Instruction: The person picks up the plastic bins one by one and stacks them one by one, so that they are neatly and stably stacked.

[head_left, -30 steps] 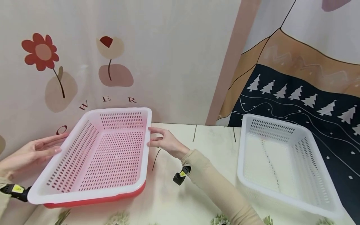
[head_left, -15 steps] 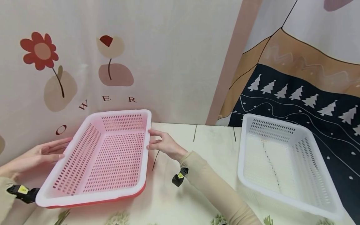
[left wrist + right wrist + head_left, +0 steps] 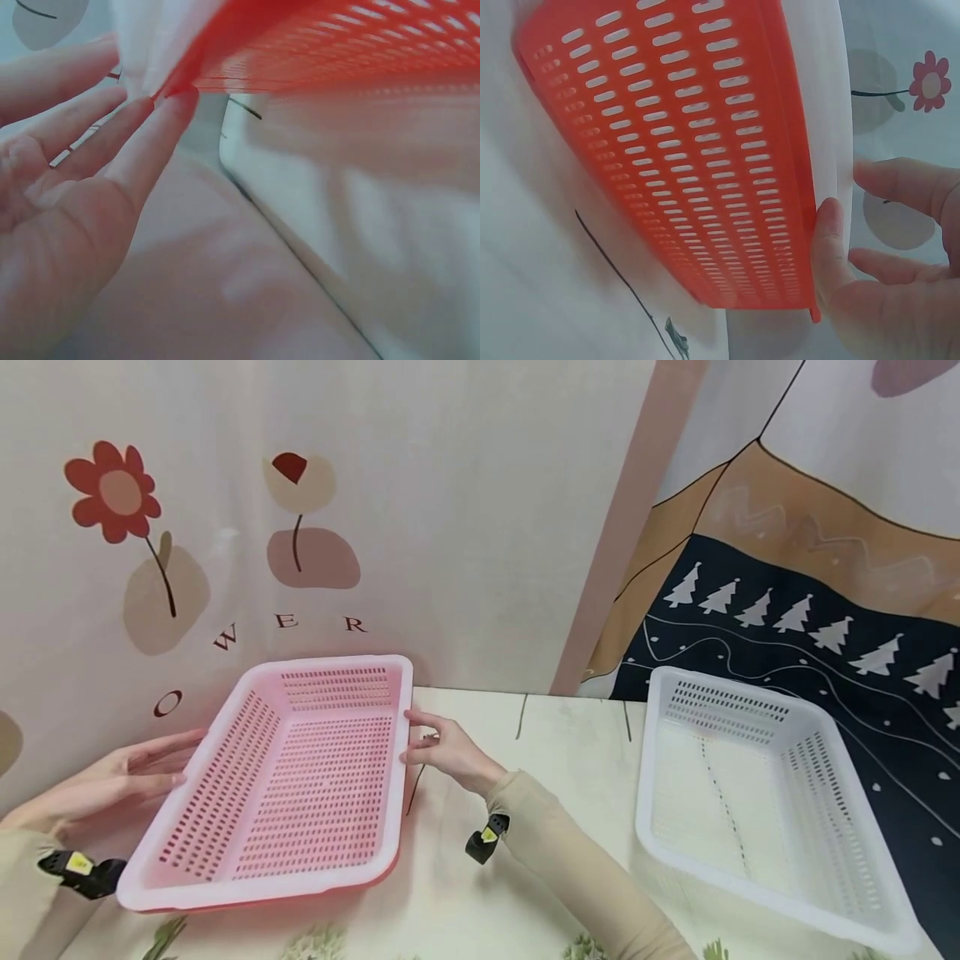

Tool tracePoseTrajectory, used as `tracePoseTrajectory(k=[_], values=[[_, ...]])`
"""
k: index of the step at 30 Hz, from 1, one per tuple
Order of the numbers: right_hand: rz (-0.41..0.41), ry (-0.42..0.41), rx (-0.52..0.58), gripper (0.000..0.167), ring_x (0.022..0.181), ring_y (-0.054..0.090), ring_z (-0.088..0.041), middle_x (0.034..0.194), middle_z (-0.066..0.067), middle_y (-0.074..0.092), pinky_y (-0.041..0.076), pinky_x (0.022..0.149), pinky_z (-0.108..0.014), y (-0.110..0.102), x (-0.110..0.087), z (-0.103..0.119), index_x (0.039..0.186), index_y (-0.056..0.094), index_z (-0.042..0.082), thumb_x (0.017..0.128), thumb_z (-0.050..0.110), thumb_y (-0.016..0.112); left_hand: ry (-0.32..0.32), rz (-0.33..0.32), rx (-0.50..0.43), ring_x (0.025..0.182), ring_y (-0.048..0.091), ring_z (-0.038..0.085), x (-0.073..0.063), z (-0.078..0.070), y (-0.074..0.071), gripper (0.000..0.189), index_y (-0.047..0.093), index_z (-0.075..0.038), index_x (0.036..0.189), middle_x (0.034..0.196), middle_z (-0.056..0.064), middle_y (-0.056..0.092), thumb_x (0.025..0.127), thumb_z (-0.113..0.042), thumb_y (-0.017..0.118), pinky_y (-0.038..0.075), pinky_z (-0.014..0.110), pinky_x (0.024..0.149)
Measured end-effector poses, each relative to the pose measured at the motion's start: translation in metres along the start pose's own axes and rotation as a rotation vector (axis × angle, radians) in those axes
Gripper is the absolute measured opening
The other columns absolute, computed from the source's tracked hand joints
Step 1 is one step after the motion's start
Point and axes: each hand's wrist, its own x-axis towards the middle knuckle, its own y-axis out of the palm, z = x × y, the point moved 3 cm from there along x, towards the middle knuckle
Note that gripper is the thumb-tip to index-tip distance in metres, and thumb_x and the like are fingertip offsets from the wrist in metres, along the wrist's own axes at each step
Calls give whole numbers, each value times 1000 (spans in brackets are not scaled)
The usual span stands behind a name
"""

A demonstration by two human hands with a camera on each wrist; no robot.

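A white slotted plastic basket [image 3: 315, 793], tinted pink by the red basket [image 3: 682, 157] nested under it, is on the left side. My left hand [image 3: 105, 781] holds its left rim between thumb and fingers, the fingers nearly straight in the left wrist view. At the right rim my right hand [image 3: 453, 747] pinches with thumb and fingertips. Seen by the right wrist, the red basket's slotted wall lies close below the white rim. The white basket's inside holds nothing visible.
A second white slotted basket [image 3: 757, 810] stands on the right side of the table. The table is covered with a pale floral cloth [image 3: 555, 752]. A printed curtain [image 3: 472, 527] hangs behind, and a dark tree-patterned cloth [image 3: 795, 635] at the right.
The nested baskets have shifted slightly to the right and come lower, and their near left corner has moved right. Both hands have moved along with the rim. The right-hand basket has stayed put.
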Motion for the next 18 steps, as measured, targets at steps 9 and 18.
tracePoseTrajectory(k=[9, 18], values=[[-33, -8, -81, 68, 93, 60, -12, 136, -6, 50, 47, 89, -31, -9, -10, 2, 143, 45, 3, 81, -1, 70, -2, 110, -193, 125, 50, 29, 9, 7, 8, 59, 34, -28, 149, 142, 4, 50, 101, 6, 28, 44, 54, 94], [-48, -21, -115, 64, 85, 59, -11, 120, -9, 58, 48, 86, -31, -21, -15, 4, 139, 50, 2, 79, 1, 73, 50, -9, -224, 125, 50, 20, 11, -5, 5, 51, 34, -22, 147, 143, -1, 49, 103, 2, 29, 45, 48, 95]])
